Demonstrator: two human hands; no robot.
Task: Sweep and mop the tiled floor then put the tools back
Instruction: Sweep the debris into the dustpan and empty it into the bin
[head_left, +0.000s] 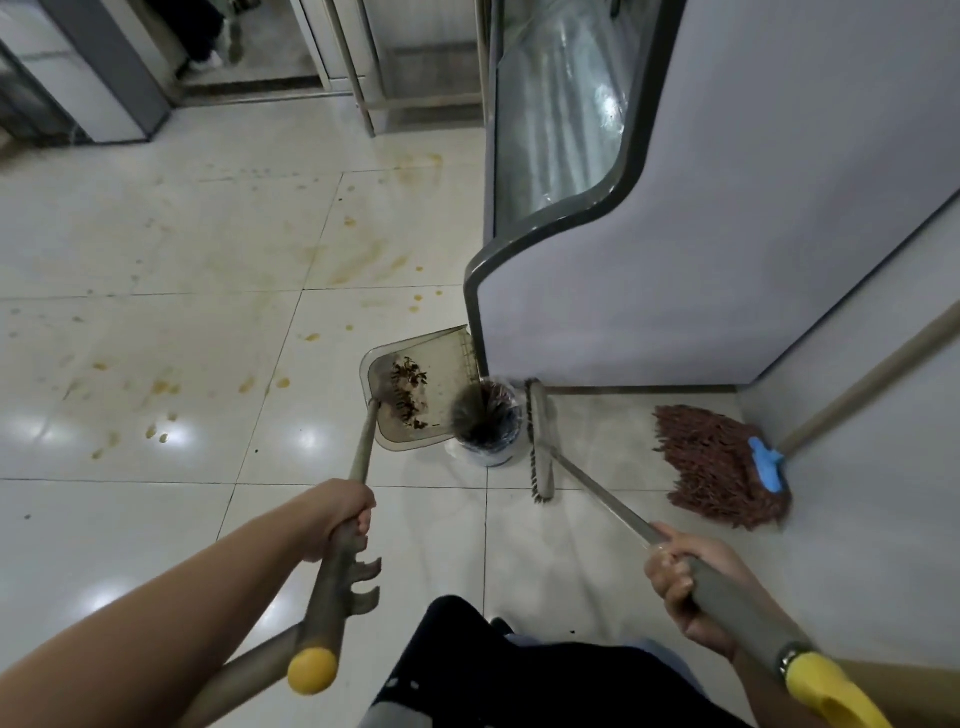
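Glossy cream-white floor tiles (156, 260) with thin dark grout lines and yellow-orange stains; translucent grey-brown dustpan (447, 364) with dark brown debris; reddish-brown mop head (711, 462) with blue clamp (768, 464); yellow handle caps (311, 670); pale lavender-grey cabinet (727, 234), dark-edged.

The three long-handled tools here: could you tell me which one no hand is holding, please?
The mop, resting in the corner. The left hand grips the dustpan handle; the right hand grips the broom.
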